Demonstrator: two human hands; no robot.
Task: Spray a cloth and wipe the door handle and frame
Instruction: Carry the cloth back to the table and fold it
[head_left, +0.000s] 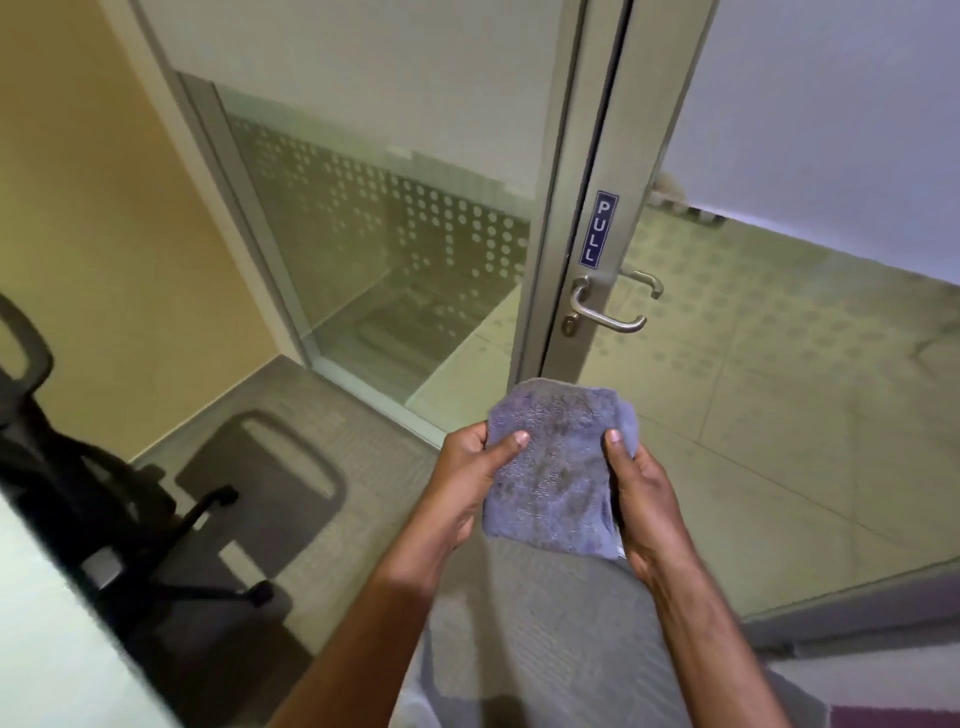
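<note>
One cloth (558, 470), lower centre of the frame: purple-grey, folded into a rough rectangle, nubbly weave, mottled with darker patches across the face. Held flat and facing up between two hands. Left hand (470, 475) closed on the cloth's left edge, thumb pressed on top, fingers curled beneath. Right hand (641, 499) closed on the right edge the same way, thumb on top. Two bare forearms rising from the bottom edge.

Just above the cloth, right of centre: one grey metal door frame (597, 156), running upward. On it, one blue PULL sticker (598, 229), lettered vertically. Directly under the sticker, one silver lever door handle (605, 309); a second lever (647, 280) visible behind the glass. One keyhole below the near lever. Glass panels either side, dotted frosting.

Lower left: one black office chair (104, 499), with its shadow on the carpet.
</note>
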